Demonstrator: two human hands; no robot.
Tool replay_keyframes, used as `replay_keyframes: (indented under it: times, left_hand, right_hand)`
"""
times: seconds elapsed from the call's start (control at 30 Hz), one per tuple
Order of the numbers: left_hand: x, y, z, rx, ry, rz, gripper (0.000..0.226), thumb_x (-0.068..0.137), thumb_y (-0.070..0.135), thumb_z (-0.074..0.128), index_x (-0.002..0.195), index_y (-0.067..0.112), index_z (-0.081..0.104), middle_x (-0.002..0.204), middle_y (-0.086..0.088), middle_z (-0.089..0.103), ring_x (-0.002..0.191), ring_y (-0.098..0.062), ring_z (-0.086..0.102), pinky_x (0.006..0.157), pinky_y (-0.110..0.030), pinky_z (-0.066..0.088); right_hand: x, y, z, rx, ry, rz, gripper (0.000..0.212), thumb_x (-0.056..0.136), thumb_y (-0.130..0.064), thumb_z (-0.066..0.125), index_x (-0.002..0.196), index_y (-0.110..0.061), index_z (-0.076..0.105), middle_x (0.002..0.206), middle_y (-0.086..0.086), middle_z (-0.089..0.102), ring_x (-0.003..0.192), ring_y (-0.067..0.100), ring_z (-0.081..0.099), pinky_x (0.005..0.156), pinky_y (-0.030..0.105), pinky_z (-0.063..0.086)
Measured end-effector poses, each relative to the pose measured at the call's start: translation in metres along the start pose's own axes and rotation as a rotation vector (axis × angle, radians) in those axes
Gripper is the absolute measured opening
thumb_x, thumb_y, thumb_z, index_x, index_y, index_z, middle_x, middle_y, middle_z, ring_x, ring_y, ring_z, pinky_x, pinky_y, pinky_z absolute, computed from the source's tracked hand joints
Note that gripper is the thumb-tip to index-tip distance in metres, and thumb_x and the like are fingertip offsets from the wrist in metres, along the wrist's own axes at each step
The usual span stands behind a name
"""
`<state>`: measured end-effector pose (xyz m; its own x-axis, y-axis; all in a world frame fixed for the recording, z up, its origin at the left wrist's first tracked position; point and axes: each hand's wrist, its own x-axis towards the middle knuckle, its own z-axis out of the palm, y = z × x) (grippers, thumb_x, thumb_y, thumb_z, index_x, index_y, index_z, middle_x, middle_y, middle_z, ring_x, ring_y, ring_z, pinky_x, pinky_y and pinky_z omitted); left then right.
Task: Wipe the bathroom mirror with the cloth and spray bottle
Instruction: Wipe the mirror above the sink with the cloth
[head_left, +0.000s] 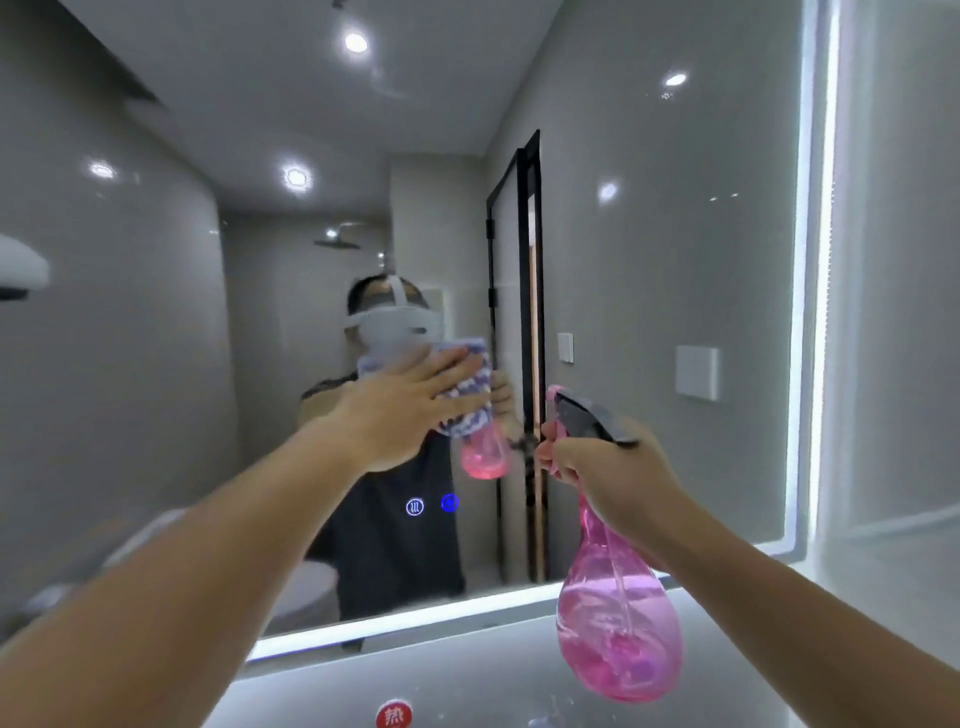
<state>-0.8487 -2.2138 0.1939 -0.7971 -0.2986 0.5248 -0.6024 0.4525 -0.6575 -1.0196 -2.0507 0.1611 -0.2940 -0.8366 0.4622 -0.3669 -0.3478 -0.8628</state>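
The large wall mirror (649, 260) fills most of the view, with lit strips along its bottom and right edges. My left hand (400, 410) lies flat against the glass near the middle and presses a blue-and-white striped cloth (470, 402) onto it. My right hand (597, 462) grips the neck of a pink see-through spray bottle (618, 623) with a dark grey trigger head (587, 418), held in front of the mirror's lower right part with its nozzle facing the glass. The bottle holds pink liquid in its lower part.
Two small lit touch icons (431, 505) glow on the glass below my left hand. A grey wall band (467, 680) under the mirror carries a round red sticker (395, 716). A white fixture (21, 267) juts out at the left edge. The right wall (904, 312) adjoins the mirror.
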Motion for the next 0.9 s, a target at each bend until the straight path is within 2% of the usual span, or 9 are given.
replay_keyframes:
  times: [0.13, 0.2, 0.37, 0.47, 0.53, 0.6, 0.73, 0.83, 0.9]
  left_hand:
    - [0.013, -0.082, -0.043, -0.196, 0.305, -0.532, 0.061, 0.094, 0.019, 0.045, 0.147, 0.023, 0.016, 0.158, -0.01, -0.001, 0.146, -0.028, -0.004, 0.116, -0.045, 0.001]
    - [0.018, -0.084, -0.045, -0.235, 0.335, -0.625, 0.061, 0.093, 0.018, 0.046, 0.147, 0.022, 0.019, 0.158, -0.011, 0.0, 0.145, -0.029, -0.005, 0.115, -0.049, 0.001]
    - [0.005, -0.057, -0.017, -0.181, 0.292, -0.438, 0.063, 0.089, 0.021, 0.053, 0.146, 0.022, 0.026, 0.158, -0.012, 0.004, 0.145, -0.031, -0.002, 0.115, -0.05, -0.001]
    - [-0.016, -0.056, -0.015, -0.159, 0.305, -0.277, 0.054, 0.083, 0.014, 0.057, 0.136, 0.014, 0.047, 0.15, -0.021, 0.029, 0.139, -0.041, 0.024, 0.108, -0.06, 0.019]
    - [-0.029, -0.066, -0.014, -0.102, 0.266, -0.177, 0.052, 0.084, 0.013, 0.058, 0.135, 0.012, 0.047, 0.148, -0.021, 0.031, 0.138, -0.04, 0.025, 0.109, -0.058, 0.022]
    - [-0.027, -0.089, -0.023, -0.093, 0.303, -0.32, 0.053, 0.089, 0.012, 0.053, 0.14, 0.013, 0.039, 0.152, -0.02, 0.023, 0.142, -0.037, 0.018, 0.111, -0.055, 0.018]
    - [0.011, -0.118, -0.056, -0.196, 0.341, -0.866, 0.064, 0.092, 0.021, 0.045, 0.148, 0.013, 0.016, 0.157, -0.02, 0.001, 0.144, -0.038, -0.002, 0.113, -0.057, 0.009]
    - [0.047, -0.079, -0.055, -0.164, 0.362, -0.757, 0.067, 0.092, 0.023, 0.044, 0.148, 0.02, 0.008, 0.158, -0.014, -0.007, 0.144, -0.034, -0.012, 0.115, -0.054, 0.001]
    - [0.066, -0.023, -0.035, -0.132, 0.34, -0.521, 0.068, 0.09, 0.018, 0.043, 0.149, 0.021, 0.009, 0.158, -0.012, -0.007, 0.143, -0.031, -0.016, 0.115, -0.054, -0.001]
  right_hand:
    - [-0.005, 0.0, -0.021, -0.048, 0.052, 0.036, 0.012, 0.067, -0.002, 0.049, 0.074, 0.007, 0.051, 0.072, 0.015, 0.049, 0.072, 0.024, 0.048, 0.062, 0.037, 0.038]
    - [-0.01, 0.0, -0.026, -0.066, 0.07, 0.059, 0.01, 0.066, -0.001, 0.048, 0.073, 0.004, 0.053, 0.073, 0.015, 0.05, 0.072, 0.024, 0.048, 0.063, 0.037, 0.039]
    - [-0.012, -0.004, -0.018, -0.068, 0.129, 0.064, 0.018, 0.071, 0.0, 0.049, 0.083, 0.013, 0.051, 0.074, 0.017, 0.05, 0.071, 0.024, 0.047, 0.064, 0.037, 0.037]
    - [-0.012, -0.012, -0.008, -0.085, 0.161, 0.005, 0.021, 0.074, -0.003, 0.051, 0.089, 0.011, 0.052, 0.079, 0.032, 0.054, 0.071, 0.022, 0.047, 0.061, 0.033, 0.036]
    - [-0.015, -0.017, -0.005, -0.088, 0.161, -0.023, 0.021, 0.073, -0.002, 0.051, 0.089, 0.012, 0.052, 0.089, 0.038, 0.057, 0.071, 0.021, 0.046, 0.059, 0.032, 0.034]
    - [-0.017, -0.018, -0.008, -0.109, 0.13, -0.035, 0.02, 0.075, -0.001, 0.051, 0.09, 0.012, 0.052, 0.098, 0.04, 0.056, 0.071, 0.021, 0.045, 0.054, 0.028, 0.036]
    - [-0.016, -0.01, -0.021, -0.135, 0.094, -0.073, 0.015, 0.078, 0.001, 0.051, 0.091, 0.008, 0.054, 0.1, 0.039, 0.057, 0.071, 0.029, 0.048, 0.049, 0.019, 0.038]
    - [-0.012, 0.001, -0.029, -0.123, 0.11, -0.054, 0.015, 0.078, 0.004, 0.052, 0.091, 0.01, 0.054, 0.099, 0.039, 0.058, 0.09, 0.053, 0.053, 0.054, 0.023, 0.04]
    - [-0.008, 0.007, -0.035, -0.098, 0.145, -0.057, 0.011, 0.077, 0.004, 0.053, 0.085, 0.011, 0.054, 0.082, 0.035, 0.058, 0.075, 0.05, 0.052, 0.052, 0.024, 0.039]
